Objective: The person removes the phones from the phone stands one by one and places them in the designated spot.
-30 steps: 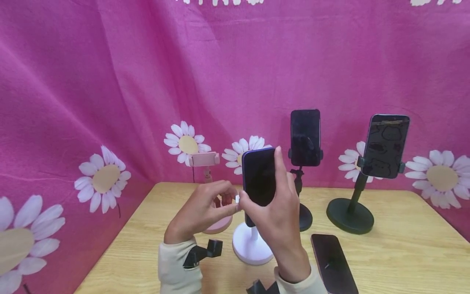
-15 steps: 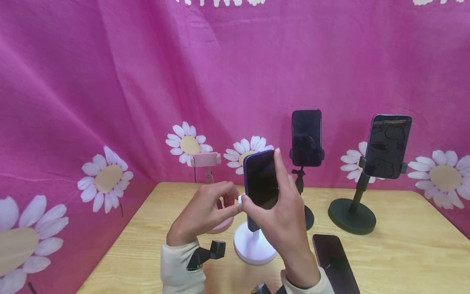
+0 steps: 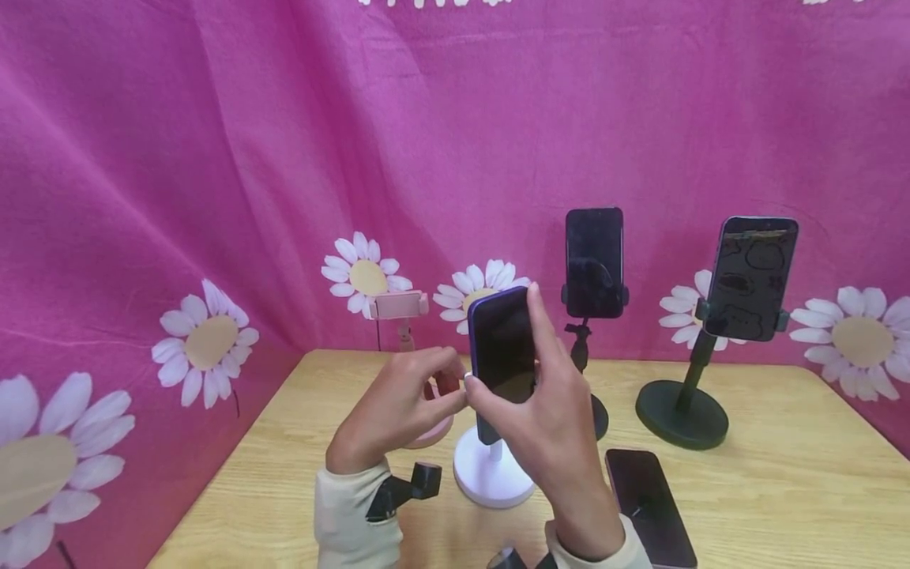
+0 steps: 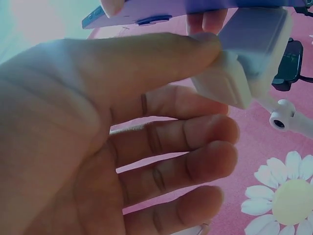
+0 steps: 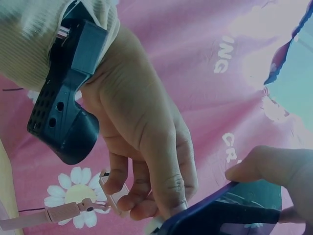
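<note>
A blue-edged phone [image 3: 503, 340] stands nearly upright, slightly tilted, above the round white base of a phone stand [image 3: 490, 482]. My right hand [image 3: 543, 419] grips it, thumb at its left edge and fingers along its right. On the left, my left hand [image 3: 398, 399] pinches one end of the stand's white clamp [image 4: 254, 54] between thumb and index finger; its other fingers are loosely bent. The left wrist view has the phone's purple-blue side [image 4: 171, 12] right beside that clamp. In the head view the phone covers most of the clamp.
A pink phone stand [image 3: 400, 305] is behind my left hand. Two black stands at the back right hold a dark phone [image 3: 594, 265] and a patterned phone [image 3: 752, 276]. Another phone [image 3: 650, 506] lies on the wooden table [image 3: 782, 466]. A pink flowered cloth [image 3: 455, 142] hangs behind.
Both hands and the phone stay nearly in place, with only a slight shift of the phone. Less of the white clamp shows between the thumbs now.
</note>
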The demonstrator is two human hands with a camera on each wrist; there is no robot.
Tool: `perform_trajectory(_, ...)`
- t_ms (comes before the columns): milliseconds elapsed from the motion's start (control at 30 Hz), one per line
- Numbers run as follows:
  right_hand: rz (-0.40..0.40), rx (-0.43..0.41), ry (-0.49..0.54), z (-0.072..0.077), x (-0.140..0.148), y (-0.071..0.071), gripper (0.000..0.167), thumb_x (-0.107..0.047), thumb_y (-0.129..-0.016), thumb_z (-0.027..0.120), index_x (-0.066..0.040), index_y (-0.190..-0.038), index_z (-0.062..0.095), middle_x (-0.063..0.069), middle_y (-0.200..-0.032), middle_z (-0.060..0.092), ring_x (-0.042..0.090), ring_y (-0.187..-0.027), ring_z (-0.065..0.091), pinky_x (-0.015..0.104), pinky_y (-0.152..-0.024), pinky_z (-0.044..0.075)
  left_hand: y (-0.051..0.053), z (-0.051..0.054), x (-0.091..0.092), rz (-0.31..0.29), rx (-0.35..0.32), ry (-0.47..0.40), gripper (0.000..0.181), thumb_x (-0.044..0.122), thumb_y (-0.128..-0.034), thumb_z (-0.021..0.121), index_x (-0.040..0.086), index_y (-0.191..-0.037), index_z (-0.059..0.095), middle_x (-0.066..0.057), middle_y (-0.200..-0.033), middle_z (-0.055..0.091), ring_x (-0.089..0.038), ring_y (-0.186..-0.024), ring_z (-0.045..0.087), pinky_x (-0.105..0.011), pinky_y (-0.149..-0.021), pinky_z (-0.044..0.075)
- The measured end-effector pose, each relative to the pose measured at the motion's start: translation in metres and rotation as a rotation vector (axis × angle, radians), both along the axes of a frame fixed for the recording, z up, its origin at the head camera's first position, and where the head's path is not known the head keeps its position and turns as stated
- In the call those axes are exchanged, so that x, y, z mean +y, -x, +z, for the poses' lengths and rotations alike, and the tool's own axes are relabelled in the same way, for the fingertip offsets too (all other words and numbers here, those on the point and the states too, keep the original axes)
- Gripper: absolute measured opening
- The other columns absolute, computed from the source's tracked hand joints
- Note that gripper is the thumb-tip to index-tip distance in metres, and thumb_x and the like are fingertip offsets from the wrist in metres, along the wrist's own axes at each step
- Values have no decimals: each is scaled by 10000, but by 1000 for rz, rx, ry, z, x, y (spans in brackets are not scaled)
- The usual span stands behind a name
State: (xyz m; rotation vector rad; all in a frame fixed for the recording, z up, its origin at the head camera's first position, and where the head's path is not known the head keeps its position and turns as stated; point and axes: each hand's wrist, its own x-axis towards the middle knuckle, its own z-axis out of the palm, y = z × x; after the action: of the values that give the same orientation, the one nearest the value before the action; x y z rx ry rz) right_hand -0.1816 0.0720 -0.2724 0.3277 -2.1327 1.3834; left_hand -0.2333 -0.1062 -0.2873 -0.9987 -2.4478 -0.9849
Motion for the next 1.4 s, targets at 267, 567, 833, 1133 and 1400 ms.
perform_trajectory(267, -17, 4, -24, 3, -1, -2, 1058, -196, -704, 853, -366, -1521, 204, 35, -1346, 536, 238, -1119, 557, 452, -807, 539, -2, 4, 3, 25, -46, -4, 155, 180, -823, 768, 176, -926, 651, 98, -796, 617, -71, -730, 579, -271, -678, 535)
perform_trajectory(567, -19, -22, -36, -3, 0, -4, 1068, -219, -693, 864, -386, -1515, 204, 37, -1330, 557, 231, -1108, 582, 446, -827, 535, -2, -3, 9, 43, -127, 4, 246, 153, -831, 761, 136, -1063, 681, 64, -892, 674, -83, -805, 618, -251, -736, 535)
perform_trajectory(833, 3, -23, -26, -4, 1, -7, 1058, -209, -700, 860, -407, -1508, 207, 25, -1322, 568, 232, -1103, 603, 463, -845, 527, 1, -7, 13, 41, -77, -5, 313, 116, -830, 761, 128, -1133, 684, 45, -868, 689, -87, -771, 621, -274, -729, 549)
perform_trajectory(1133, -8, -23, -20, 6, 12, -10, 1063, -245, -707, 866, -408, -1512, 190, 29, -1292, 593, 227, -1060, 610, 457, -740, 540, 8, -5, 16, 146, -5, 11, 241, 179, -813, 786, 114, -1023, 688, 47, -849, 667, -86, -774, 609, -279, -680, 546)
perform_trajectory(1400, -1, -97, -6, 7, 20, -8, 1046, -251, -719, 853, -392, -1514, 188, 37, -1327, 562, 243, -1055, 612, 389, -691, 575, 20, -14, 23, 247, 69, -29, 243, 208, -824, 770, 127, -1032, 675, 49, -818, 640, -89, -720, 580, -237, -660, 526)
